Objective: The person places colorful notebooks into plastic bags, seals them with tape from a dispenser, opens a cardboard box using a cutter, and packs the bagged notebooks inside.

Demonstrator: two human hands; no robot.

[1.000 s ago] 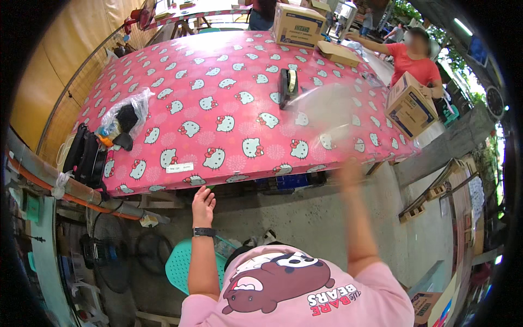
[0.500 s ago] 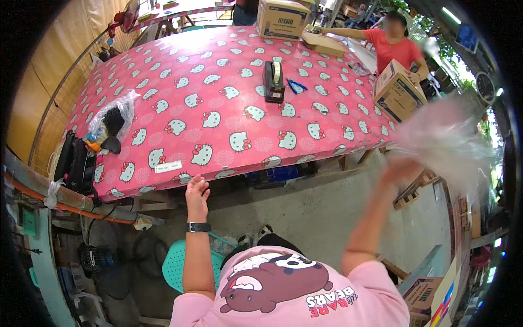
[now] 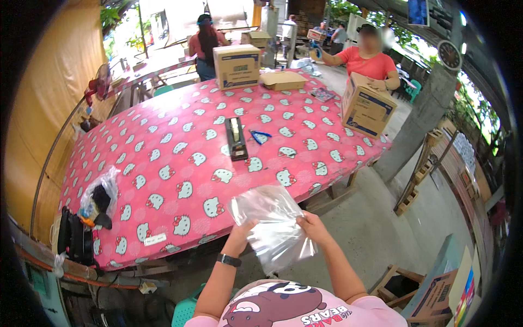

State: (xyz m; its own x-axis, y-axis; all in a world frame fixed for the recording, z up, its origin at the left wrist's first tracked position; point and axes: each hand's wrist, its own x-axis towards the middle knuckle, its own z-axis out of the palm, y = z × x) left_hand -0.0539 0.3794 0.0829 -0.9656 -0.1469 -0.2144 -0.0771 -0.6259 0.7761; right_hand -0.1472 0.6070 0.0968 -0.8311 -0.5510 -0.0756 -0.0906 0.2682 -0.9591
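A clear plastic bag (image 3: 275, 220), shiny and flattened, is held between my two hands over the front edge of the pink table. My left hand (image 3: 243, 234), with a dark watch on its wrist, grips the bag's left side. On the opposite side, my right hand (image 3: 313, 226) pinches its edge. Beyond the bag lie a black tape dispenser (image 3: 236, 139) and a small blue-handled cutting tool (image 3: 260, 137).
The pink patterned table cover (image 3: 163, 188) spreads ahead. Cardboard boxes (image 3: 237, 68) stand at its back; a co-worker (image 3: 370, 62) steadies another carton (image 3: 369, 106). A plastic bag with dark items (image 3: 101, 199) and a black case (image 3: 73, 237) sit at left.
The bag has come from the far right to in front of me. My left hand, empty before, now grips it too. The view has tilted up, and the co-worker's raised hand now holds a tape gun.
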